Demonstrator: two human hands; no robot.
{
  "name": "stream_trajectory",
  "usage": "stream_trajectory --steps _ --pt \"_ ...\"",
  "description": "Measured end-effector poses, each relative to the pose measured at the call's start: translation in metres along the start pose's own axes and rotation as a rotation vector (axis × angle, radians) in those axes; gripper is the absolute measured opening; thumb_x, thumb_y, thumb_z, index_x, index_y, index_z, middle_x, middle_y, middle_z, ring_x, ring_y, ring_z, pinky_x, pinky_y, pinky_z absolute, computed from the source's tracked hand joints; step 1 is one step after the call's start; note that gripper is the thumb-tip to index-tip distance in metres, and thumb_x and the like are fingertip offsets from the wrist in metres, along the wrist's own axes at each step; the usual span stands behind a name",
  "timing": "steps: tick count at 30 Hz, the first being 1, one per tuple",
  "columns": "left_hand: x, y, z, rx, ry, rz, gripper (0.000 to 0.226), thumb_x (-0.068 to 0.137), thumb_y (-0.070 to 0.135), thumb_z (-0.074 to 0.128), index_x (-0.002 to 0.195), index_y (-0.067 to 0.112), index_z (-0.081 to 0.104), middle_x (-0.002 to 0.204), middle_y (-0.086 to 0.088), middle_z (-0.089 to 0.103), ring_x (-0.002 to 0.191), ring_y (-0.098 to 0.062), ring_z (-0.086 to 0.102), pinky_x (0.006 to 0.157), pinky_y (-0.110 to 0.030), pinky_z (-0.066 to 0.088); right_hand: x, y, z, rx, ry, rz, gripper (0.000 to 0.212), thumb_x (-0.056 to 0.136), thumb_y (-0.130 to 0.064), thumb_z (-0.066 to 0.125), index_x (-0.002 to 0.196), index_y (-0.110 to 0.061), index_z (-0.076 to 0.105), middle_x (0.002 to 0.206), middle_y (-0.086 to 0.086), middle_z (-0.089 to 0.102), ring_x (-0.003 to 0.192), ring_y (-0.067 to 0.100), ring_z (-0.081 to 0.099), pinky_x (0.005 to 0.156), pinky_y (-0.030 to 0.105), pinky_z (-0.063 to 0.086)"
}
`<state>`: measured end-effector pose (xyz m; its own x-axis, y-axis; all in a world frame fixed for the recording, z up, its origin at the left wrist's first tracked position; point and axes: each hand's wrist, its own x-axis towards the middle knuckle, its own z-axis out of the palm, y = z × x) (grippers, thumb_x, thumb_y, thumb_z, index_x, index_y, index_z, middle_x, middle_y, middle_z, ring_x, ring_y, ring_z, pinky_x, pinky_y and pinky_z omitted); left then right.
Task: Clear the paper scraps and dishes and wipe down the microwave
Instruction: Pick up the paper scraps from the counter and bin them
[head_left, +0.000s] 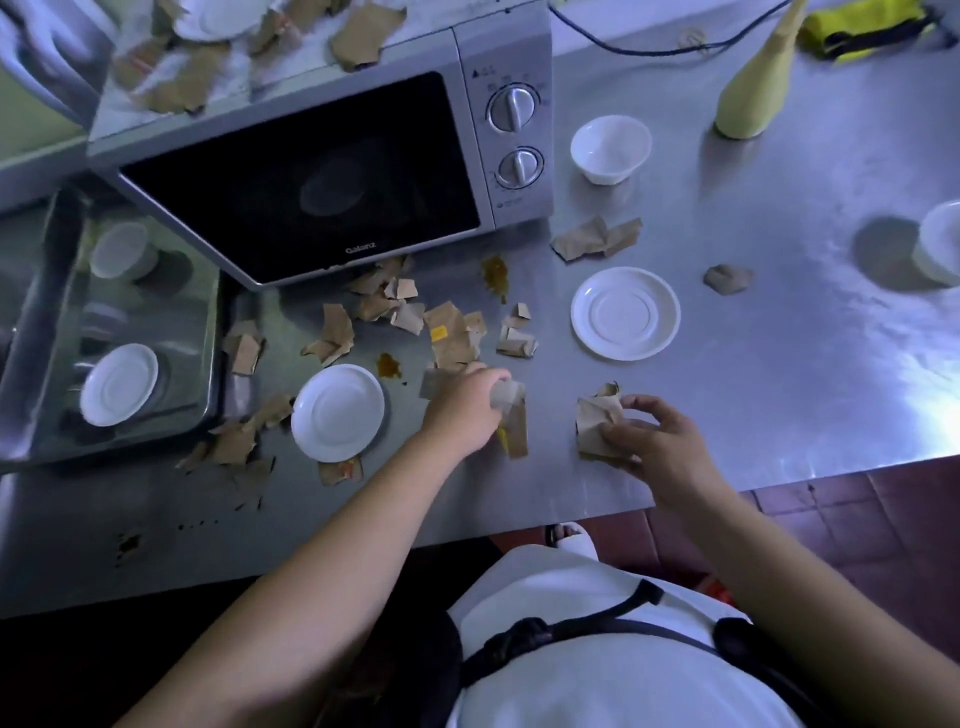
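A silver microwave (322, 171) stands on the steel counter (753, 389), with brown paper scraps (182, 88) and a white plate (218, 18) on its top. More torn scraps (447, 332) lie on the counter in front of its door. My left hand (467, 405) is closed on a bunch of scraps (514, 426) near the counter's front. My right hand (660, 441) grips a crumpled brown scrap (595, 421) just to the right. White saucers (337, 413) (626, 313) and a white bowl (610, 148) sit on the counter.
A sink basin (47, 312) at the left holds a saucer (118, 384) and a cup (124, 252). Brown sauce stains (493, 273) mark the counter. A yellow bottle (753, 88), a yellow cloth (862, 26), a cable and another bowl (940, 249) are at the right. The counter's front edge is close below my hands.
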<state>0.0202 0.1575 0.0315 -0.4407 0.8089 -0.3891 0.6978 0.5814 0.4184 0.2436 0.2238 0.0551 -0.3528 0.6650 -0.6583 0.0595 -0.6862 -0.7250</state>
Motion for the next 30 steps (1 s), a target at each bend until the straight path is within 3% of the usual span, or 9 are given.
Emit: stream_trajectory --steps 3,5,7,10,12,17,21,25,30 --pt "0.023 0.005 0.000 0.138 -0.114 0.047 0.050 0.087 0.014 0.069 0.133 0.028 0.055 0.140 0.005 0.046 0.116 -0.024 0.054 0.091 -0.028 0.043 -0.002 0.003 -0.011 0.026 0.007 0.011 0.017 0.087 0.007 0.066 0.094 -0.008 0.067 0.087 0.013 0.071 0.077 0.027 0.071 0.075 0.037 0.061" --pt "0.029 0.006 0.000 0.168 -0.156 0.023 0.048 0.083 0.012 0.073 0.125 0.027 0.056 0.132 0.002 0.045 0.107 -0.028 0.058 0.091 -0.037 0.051 -0.002 0.007 -0.016 0.065 0.012 0.013 0.017 0.087 0.010 0.064 0.088 -0.007 0.066 0.081 0.011 0.071 0.073 0.026 0.071 0.072 0.036 0.062" --pt "0.029 0.006 0.002 0.230 -0.132 0.010 0.035 0.080 0.015 0.075 0.107 0.027 0.058 0.119 0.002 0.048 0.092 -0.026 0.057 0.081 -0.042 0.053 -0.001 0.010 -0.021 0.083 0.024 0.019 0.018 0.087 0.010 0.064 0.088 -0.008 0.066 0.079 0.009 0.071 0.072 0.026 0.071 0.073 0.038 0.062" --pt "0.023 0.003 0.005 0.267 -0.051 -0.012 0.017 0.079 0.024 0.075 0.081 0.025 0.058 0.106 0.002 0.051 0.080 -0.019 0.050 0.062 -0.029 0.043 0.001 0.013 -0.028 0.089 0.032 0.029 0.016 0.087 0.008 0.065 0.088 -0.008 0.066 0.081 0.011 0.070 0.074 0.027 0.071 0.072 0.038 0.062" --pt "0.019 0.001 0.008 0.189 -0.007 -0.058 0.020 0.077 0.024 0.072 0.082 0.029 0.054 0.106 0.002 0.048 0.085 -0.021 0.047 0.058 -0.027 0.033 0.001 0.014 -0.031 0.107 0.028 0.032 0.016 0.087 0.008 0.064 0.088 -0.008 0.065 0.081 0.011 0.069 0.072 0.027 0.070 0.066 0.034 0.062" --pt "0.007 -0.009 0.013 -0.006 0.010 -0.115 0.035 0.073 0.006 0.070 0.099 0.028 0.059 0.113 0.002 0.044 0.096 -0.025 0.053 0.082 -0.042 0.053 0.002 0.011 -0.030 0.078 0.000 0.051 0.014 0.089 0.006 0.063 0.089 -0.007 0.063 0.085 0.013 0.068 0.077 0.028 0.069 0.074 0.037 0.062" --pt "-0.004 -0.009 0.011 -0.231 0.124 -0.117 0.033 0.078 -0.004 0.060 0.100 0.020 0.068 0.108 0.001 0.051 0.094 -0.023 0.058 0.081 -0.032 0.052 0.002 0.009 -0.025 0.087 -0.042 0.049 0.012 0.089 0.007 0.062 0.091 -0.005 0.062 0.088 0.014 0.066 0.078 0.028 0.068 0.067 0.031 0.062" --pt "-0.029 0.005 -0.002 -0.575 0.195 -0.218 0.032 0.086 0.000 0.060 0.093 0.030 0.068 0.101 0.002 0.069 0.091 -0.021 0.066 0.074 -0.029 0.053 0.002 0.004 -0.019 0.083 -0.213 0.030 0.008 0.089 0.006 0.063 0.094 -0.001 0.063 0.086 0.014 0.071 0.075 0.027 0.073 0.069 0.033 0.062" --pt "-0.067 0.037 -0.015 -0.912 0.077 -0.186 0.022 0.089 0.007 0.071 0.092 0.028 0.075 0.090 0.001 0.076 0.078 -0.010 0.071 0.062 -0.025 0.058 0.002 0.003 -0.003 0.030 -0.406 -0.008 0.007 0.086 0.002 0.068 0.092 -0.001 0.067 0.086 0.016 0.071 0.077 0.026 0.070 0.072 0.033 0.059"
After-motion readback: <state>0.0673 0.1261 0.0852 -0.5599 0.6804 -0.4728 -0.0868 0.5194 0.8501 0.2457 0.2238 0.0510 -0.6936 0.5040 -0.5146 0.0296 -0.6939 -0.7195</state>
